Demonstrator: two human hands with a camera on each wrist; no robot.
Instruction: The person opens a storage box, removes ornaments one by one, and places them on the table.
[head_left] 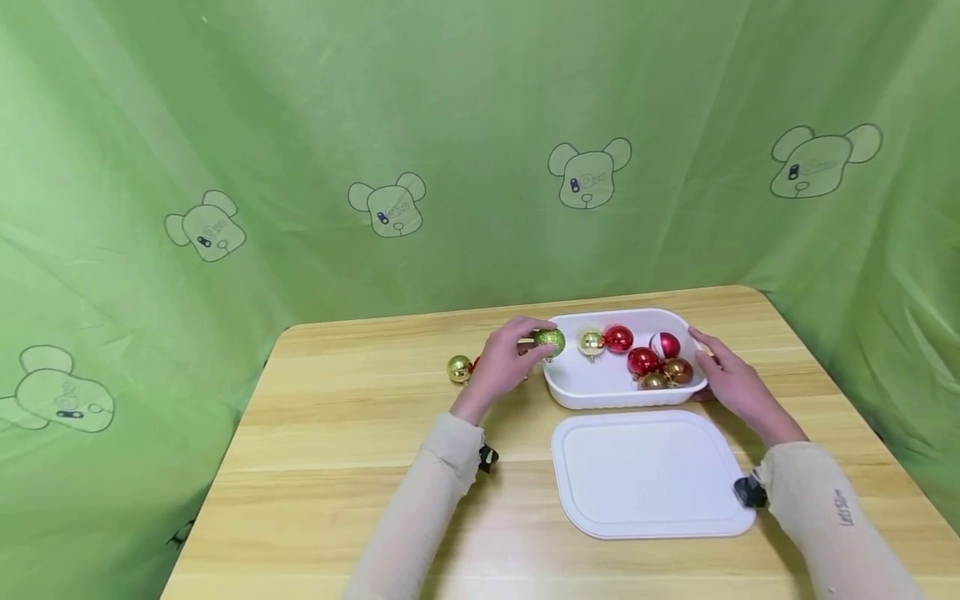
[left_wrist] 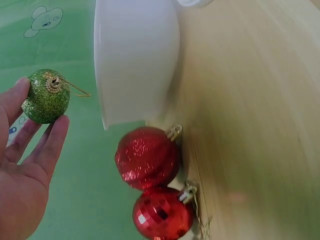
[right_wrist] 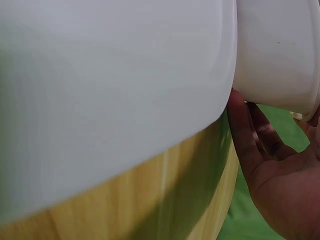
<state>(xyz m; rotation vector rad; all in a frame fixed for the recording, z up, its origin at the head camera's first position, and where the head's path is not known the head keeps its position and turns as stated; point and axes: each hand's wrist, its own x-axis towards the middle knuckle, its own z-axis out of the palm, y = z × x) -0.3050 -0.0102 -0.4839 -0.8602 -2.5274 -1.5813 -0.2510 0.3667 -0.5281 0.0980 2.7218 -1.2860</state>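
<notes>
My left hand [head_left: 504, 360] pinches a green glitter Christmas bauble [head_left: 551, 341] by thumb and fingertips at the left rim of a white plastic box [head_left: 600, 402]. In the left wrist view, the bauble's gold cap and string loop face the camera. My right hand [head_left: 731, 379] grips the box's right end, thumb near the rim and fingers low against the outer wall. Inside the box lie a pale gold bauble [head_left: 591, 342], shiny red baubles [head_left: 618, 338], a red-and-white one [head_left: 665, 345] and bronze ones [head_left: 678, 372].
A white lid [head_left: 652, 475] lies flat on the wooden table [head_left: 337, 467], in front of the box. Left of the box are a gold bauble [head_left: 460, 368] and red baubles [left_wrist: 148, 157], partly hidden by the left hand in the head view. Green curtain [head_left: 480, 100] hangs behind.
</notes>
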